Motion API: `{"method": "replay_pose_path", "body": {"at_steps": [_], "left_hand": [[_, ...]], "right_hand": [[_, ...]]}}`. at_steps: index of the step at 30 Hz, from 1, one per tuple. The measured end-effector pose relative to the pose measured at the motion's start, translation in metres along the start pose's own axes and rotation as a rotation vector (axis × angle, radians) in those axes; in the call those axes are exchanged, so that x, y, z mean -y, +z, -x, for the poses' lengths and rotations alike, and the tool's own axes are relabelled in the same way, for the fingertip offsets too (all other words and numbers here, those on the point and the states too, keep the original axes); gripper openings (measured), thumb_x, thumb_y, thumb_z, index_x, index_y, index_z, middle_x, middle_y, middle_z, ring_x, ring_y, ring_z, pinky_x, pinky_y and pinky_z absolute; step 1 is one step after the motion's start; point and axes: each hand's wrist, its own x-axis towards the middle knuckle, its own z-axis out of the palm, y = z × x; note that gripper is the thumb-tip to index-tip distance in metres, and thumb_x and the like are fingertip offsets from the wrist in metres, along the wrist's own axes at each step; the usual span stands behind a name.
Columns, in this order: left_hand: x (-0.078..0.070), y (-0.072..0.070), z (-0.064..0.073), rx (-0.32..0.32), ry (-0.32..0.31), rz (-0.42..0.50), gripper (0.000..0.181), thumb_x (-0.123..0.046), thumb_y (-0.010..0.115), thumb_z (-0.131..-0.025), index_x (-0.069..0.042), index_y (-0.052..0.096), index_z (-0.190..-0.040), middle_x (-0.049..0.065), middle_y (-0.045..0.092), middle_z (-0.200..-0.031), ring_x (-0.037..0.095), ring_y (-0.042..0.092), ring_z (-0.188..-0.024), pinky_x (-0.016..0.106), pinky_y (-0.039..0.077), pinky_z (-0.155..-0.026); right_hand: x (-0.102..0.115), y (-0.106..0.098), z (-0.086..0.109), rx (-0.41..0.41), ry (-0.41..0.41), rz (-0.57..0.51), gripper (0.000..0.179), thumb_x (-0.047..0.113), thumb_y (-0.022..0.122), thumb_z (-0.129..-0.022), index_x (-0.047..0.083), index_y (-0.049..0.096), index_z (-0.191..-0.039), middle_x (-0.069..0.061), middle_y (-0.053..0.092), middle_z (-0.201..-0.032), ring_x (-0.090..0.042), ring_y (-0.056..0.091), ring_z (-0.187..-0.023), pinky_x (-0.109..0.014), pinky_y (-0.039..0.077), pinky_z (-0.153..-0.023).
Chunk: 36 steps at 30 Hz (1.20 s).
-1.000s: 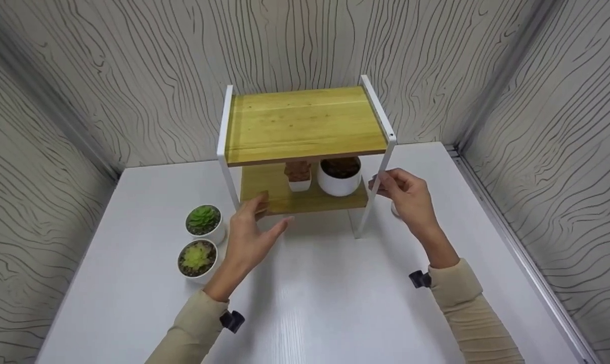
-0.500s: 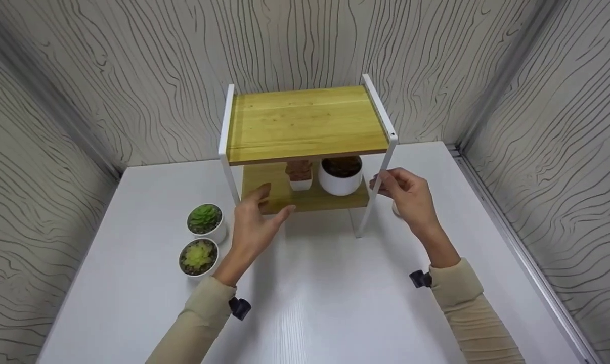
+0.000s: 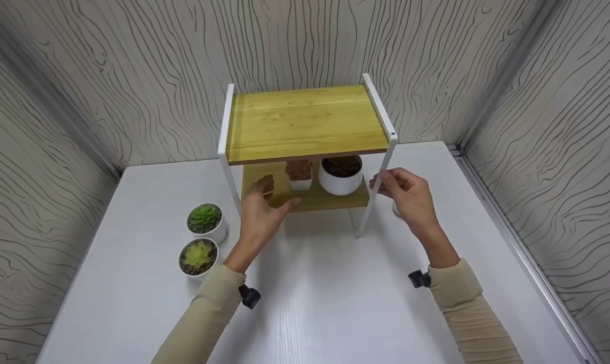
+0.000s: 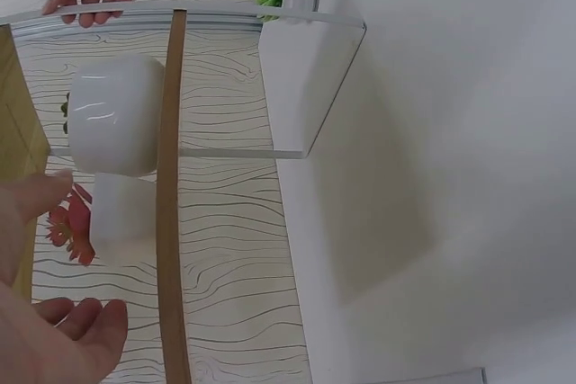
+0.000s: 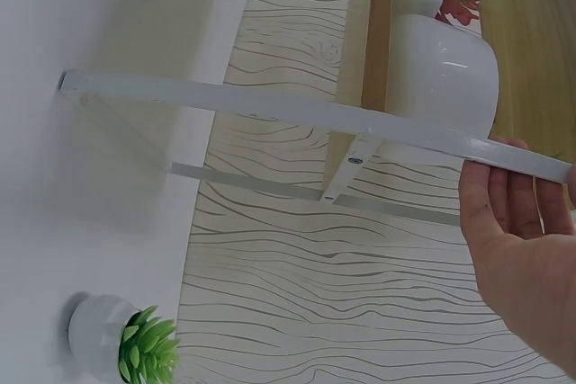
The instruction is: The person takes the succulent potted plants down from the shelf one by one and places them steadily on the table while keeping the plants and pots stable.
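A two-tier shelf rack [image 3: 305, 121] with wooden boards and a white frame stands on the white table. My left hand [image 3: 261, 215] reaches in over its lower board [image 3: 340, 203], thumb and fingers spread. In the left wrist view, these lie on either side of a small white pot [image 4: 126, 218] with a red succulent [image 4: 72, 225], not closed round it. A larger round white pot [image 3: 340, 183] sits just right of it on the same board. My right hand [image 3: 408, 197] grips the rack's front right post [image 5: 432, 137] between thumb and fingers.
Two white pots with green succulents, one darker [image 3: 205, 220] and one yellowish [image 3: 199, 257], stand on the table left of the rack. Another potted green succulent [image 5: 148, 345] stands right of the rack, mostly hidden in the head view by the right hand. Patterned walls enclose the table.
My left hand has moved forward and slightly right, deeper over the lower board toward the small pot. The right hand stays on the post.
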Motion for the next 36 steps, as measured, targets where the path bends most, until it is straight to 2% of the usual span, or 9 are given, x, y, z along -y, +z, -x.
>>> {"method": "replay_pose_path", "body": {"at_steps": [3, 8, 11, 16, 22, 28, 32, 36], "left_hand": [[-0.001, 0.004, -0.003, 0.001, -0.011, 0.006, 0.077, -0.027, 0.092, -0.081, 0.001, 0.058, -0.144, 0.022, 0.065, -0.139, 0.037, 0.069, -0.125, 0.044, 0.059, -0.105], [-0.002, 0.008, -0.006, 0.010, -0.017, 0.018, 0.078, -0.030, 0.091, -0.082, 0.001, 0.057, -0.145, 0.023, 0.064, -0.142, 0.037, 0.069, -0.126, 0.045, 0.060, -0.104], [-0.003, 0.011, -0.007, 0.019, -0.032, 0.035, 0.079, -0.031, 0.090, -0.083, 0.001, 0.055, -0.147, 0.023, 0.061, -0.145, 0.038, 0.066, -0.129, 0.045, 0.058, -0.106], [-0.003, 0.017, -0.011, 0.035, -0.054, 0.069, 0.081, -0.031, 0.088, -0.085, 0.002, 0.052, -0.149, 0.022, 0.058, -0.150, 0.038, 0.064, -0.132, 0.046, 0.058, -0.107], [-0.007, 0.024, -0.015, 0.001, -0.083, 0.056, 0.080, -0.035, 0.089, -0.083, 0.002, 0.055, -0.146, 0.021, 0.061, -0.145, 0.036, 0.067, -0.127, 0.045, 0.060, -0.101], [-0.014, 0.031, -0.021, -0.016, -0.124, 0.077, 0.081, -0.034, 0.090, -0.082, 0.006, 0.056, -0.144, 0.024, 0.060, -0.141, 0.038, 0.065, -0.125, 0.047, 0.060, -0.099], [-0.014, 0.035, -0.025, -0.018, -0.132, 0.053, 0.077, -0.034, 0.090, -0.082, 0.006, 0.059, -0.139, 0.024, 0.065, -0.132, 0.032, 0.067, -0.113, 0.040, 0.061, -0.090], [-0.015, 0.038, -0.028, -0.018, -0.139, 0.076, 0.069, -0.032, 0.090, -0.083, 0.004, 0.062, -0.134, 0.017, 0.066, -0.113, 0.021, 0.061, -0.092, 0.029, 0.051, -0.073]], "right_hand": [[0.000, 0.000, 0.000, -0.005, -0.003, 0.000, 0.045, 0.039, 0.065, -0.104, -0.004, 0.070, -0.115, -0.019, 0.076, -0.110, -0.012, 0.078, -0.101, -0.024, 0.061, -0.095], [-0.001, 0.000, 0.000, 0.007, -0.018, -0.026, 0.042, 0.035, 0.064, -0.106, -0.006, 0.070, -0.116, -0.021, 0.076, -0.112, -0.026, 0.078, -0.108, -0.033, 0.061, -0.099], [-0.001, 0.000, 0.000, 0.014, -0.014, -0.032, 0.043, 0.035, 0.064, -0.105, -0.006, 0.070, -0.116, -0.021, 0.076, -0.112, -0.028, 0.077, -0.109, -0.033, 0.061, -0.100], [-0.001, 0.000, 0.001, 0.010, -0.010, -0.014, 0.044, 0.038, 0.064, -0.105, -0.004, 0.070, -0.116, -0.018, 0.076, -0.111, -0.024, 0.077, -0.108, -0.026, 0.061, -0.098], [-0.001, 0.001, 0.001, 0.004, -0.005, -0.001, 0.043, 0.039, 0.065, -0.105, -0.002, 0.071, -0.114, -0.016, 0.077, -0.110, -0.015, 0.078, -0.105, -0.024, 0.060, -0.098], [-0.002, 0.000, 0.001, -0.005, 0.004, -0.008, 0.041, 0.037, 0.065, -0.105, -0.003, 0.071, -0.115, -0.019, 0.076, -0.111, -0.016, 0.078, -0.104, -0.024, 0.061, -0.097], [-0.001, 0.001, 0.002, -0.005, 0.007, -0.007, 0.042, 0.038, 0.064, -0.105, -0.002, 0.071, -0.115, -0.022, 0.075, -0.113, -0.020, 0.078, -0.106, -0.023, 0.060, -0.097], [-0.001, 0.001, 0.002, 0.001, -0.005, -0.031, 0.043, 0.037, 0.065, -0.105, -0.005, 0.070, -0.116, -0.028, 0.073, -0.115, -0.029, 0.077, -0.110, -0.025, 0.061, -0.097]]}}
